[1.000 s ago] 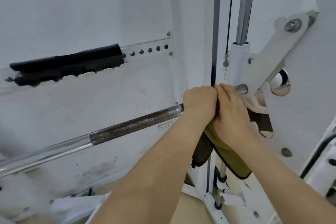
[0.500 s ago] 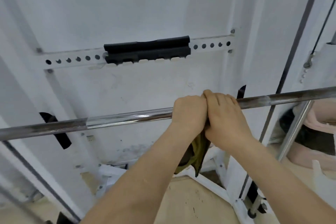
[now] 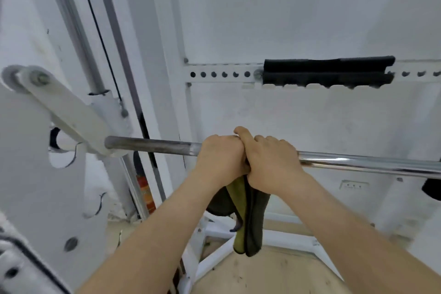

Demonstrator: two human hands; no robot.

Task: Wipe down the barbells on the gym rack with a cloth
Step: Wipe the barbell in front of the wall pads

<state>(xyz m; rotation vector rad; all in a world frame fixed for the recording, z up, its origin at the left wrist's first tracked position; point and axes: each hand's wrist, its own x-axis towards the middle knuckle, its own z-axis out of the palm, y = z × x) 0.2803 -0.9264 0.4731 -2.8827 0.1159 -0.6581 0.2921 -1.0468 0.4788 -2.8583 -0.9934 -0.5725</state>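
Note:
A steel barbell point(image 3: 358, 162) runs across the view, dull and rough at its left part point(image 3: 152, 146), shiny chrome to the right. Its left end sits in a white bracket point(image 3: 78, 122) of the rack. My left hand point(image 3: 218, 157) and my right hand point(image 3: 274, 162) grip the bar side by side, touching each other. Both are closed over an olive-green cloth point(image 3: 248, 217) wrapped on the bar. The cloth's loose ends hang down below my hands. The part of the cloth on the bar is hidden under my fingers.
White rack uprights with a guide rod and black cable point(image 3: 95, 31) stand at the left. A perforated white rail with a black pad point(image 3: 327, 71) is fixed on the wall behind. White base tubes point(image 3: 214, 253) cross the tan floor point(image 3: 274, 274) below. A wall socket point(image 3: 354, 185) sits under the bar.
My two hands have slid the cloth leftwards along the bar, from its right end past the middle towards the left bracket. The view has turned left with them.

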